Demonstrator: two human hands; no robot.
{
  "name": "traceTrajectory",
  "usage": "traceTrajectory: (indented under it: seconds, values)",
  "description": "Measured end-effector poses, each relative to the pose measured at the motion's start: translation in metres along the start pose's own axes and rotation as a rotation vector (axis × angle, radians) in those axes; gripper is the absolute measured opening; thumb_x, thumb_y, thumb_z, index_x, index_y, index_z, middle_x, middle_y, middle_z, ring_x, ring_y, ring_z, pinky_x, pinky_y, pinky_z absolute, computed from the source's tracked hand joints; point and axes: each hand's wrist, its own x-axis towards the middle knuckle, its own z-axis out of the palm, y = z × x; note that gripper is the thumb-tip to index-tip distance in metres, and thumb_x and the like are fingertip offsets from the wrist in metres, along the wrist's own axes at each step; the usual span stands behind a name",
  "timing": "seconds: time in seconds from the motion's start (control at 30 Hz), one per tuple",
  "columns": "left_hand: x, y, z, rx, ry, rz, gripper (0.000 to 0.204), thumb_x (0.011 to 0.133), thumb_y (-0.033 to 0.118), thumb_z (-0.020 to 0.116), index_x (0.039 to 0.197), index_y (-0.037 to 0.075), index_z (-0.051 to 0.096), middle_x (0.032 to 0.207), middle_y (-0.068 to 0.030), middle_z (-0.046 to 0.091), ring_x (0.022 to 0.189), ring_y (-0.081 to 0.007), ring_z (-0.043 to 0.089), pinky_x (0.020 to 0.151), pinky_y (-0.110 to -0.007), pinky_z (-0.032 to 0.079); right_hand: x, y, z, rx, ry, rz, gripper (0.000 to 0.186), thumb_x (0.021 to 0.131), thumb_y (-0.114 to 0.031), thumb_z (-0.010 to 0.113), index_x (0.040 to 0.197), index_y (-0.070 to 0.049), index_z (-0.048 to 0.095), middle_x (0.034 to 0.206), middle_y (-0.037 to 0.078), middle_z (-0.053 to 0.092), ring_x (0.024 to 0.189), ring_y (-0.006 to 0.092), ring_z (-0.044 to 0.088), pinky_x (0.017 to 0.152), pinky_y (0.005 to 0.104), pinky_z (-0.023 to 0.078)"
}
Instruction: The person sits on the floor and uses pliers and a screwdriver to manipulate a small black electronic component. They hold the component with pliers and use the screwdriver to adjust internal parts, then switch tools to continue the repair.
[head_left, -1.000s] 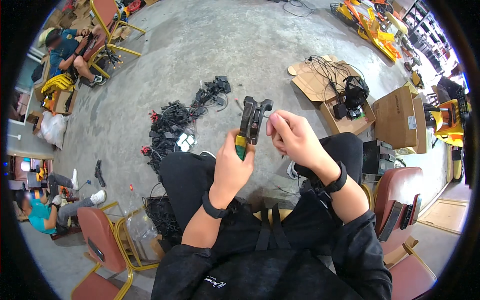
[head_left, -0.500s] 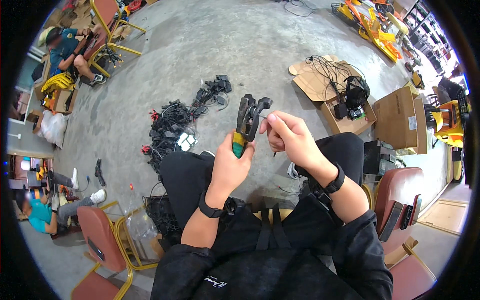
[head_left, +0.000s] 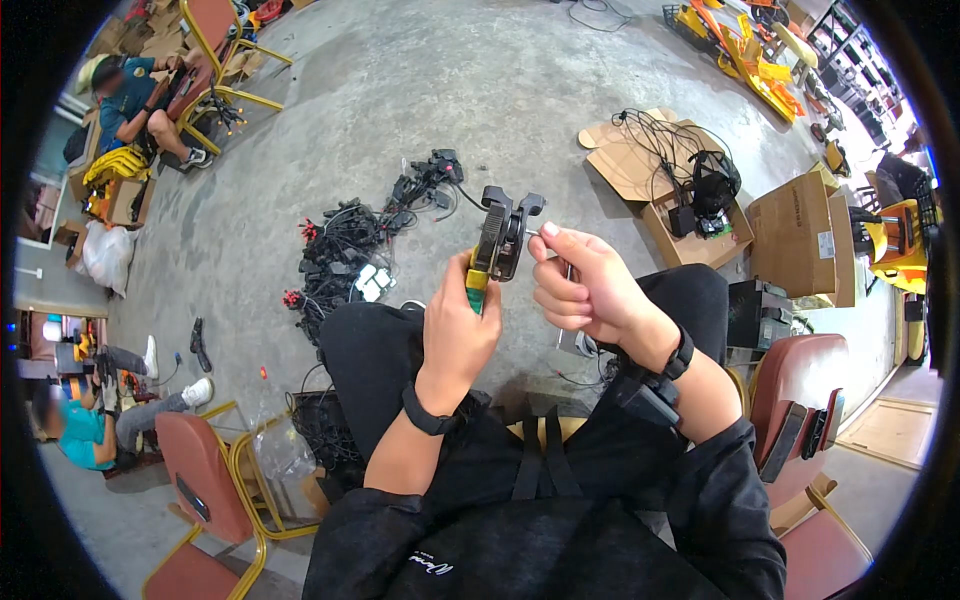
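My left hand [head_left: 460, 325] is closed around the yellow and green handle of a black lever-like assembly [head_left: 500, 240], which has a ridged side and a round middle. It is held up in front of my knees. At its right side my right hand [head_left: 590, 285] pinches a thin metal rod that looks like a hex key [head_left: 532, 232]. The rod's tip meets the assembly, but my fingers cover much of it. A thin length shows below those fingers. What the tip sits in is too small to make out.
Black cabled parts [head_left: 345, 250] lie heaped on the floor ahead-left. At the right stand an open box with cables [head_left: 720, 245] and a tall carton [head_left: 795, 235]. Brown chairs [head_left: 205, 475] flank me. Two people sit at the left, one by a yellow-framed chair [head_left: 215, 40].
The assembly has turned a little in my left hand, showing more of its round middle. My right hand has shifted slightly right and down, its fingers curled differently around the rod.
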Motion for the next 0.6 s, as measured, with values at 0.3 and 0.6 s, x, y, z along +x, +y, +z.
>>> traceTrajectory:
  seconds: [0.3,0.6]
  values:
    - [0.001,0.0,-0.001,-0.509,-0.31,-0.39,0.015,0.088,0.01,0.064,0.096,0.0,0.058,0.074,-0.006,0.062,0.065,-0.0134,0.061,0.063,-0.029,0.048,0.004,0.006,-0.006,-1.647,0.317,-0.832,0.014,0.098,-0.015,0.053,0.091,-0.003,0.052,0.059,0.014,0.055,0.053,0.0318,0.059,0.049,0.0406,0.044]
    - [0.001,0.0,-0.002,-0.236,-0.181,-0.244,0.014,0.088,0.006,0.064,0.1,0.0,0.058,0.081,-0.0066,0.064,0.071,-0.0134,0.062,0.067,-0.029,0.05,0.008,0.011,-0.004,-0.507,0.151,-0.256,0.032,0.104,-0.029,0.037,0.093,-0.004,0.054,0.055,-0.002,0.037,0.047,0.007,0.028,0.045,0.0244,0.025]
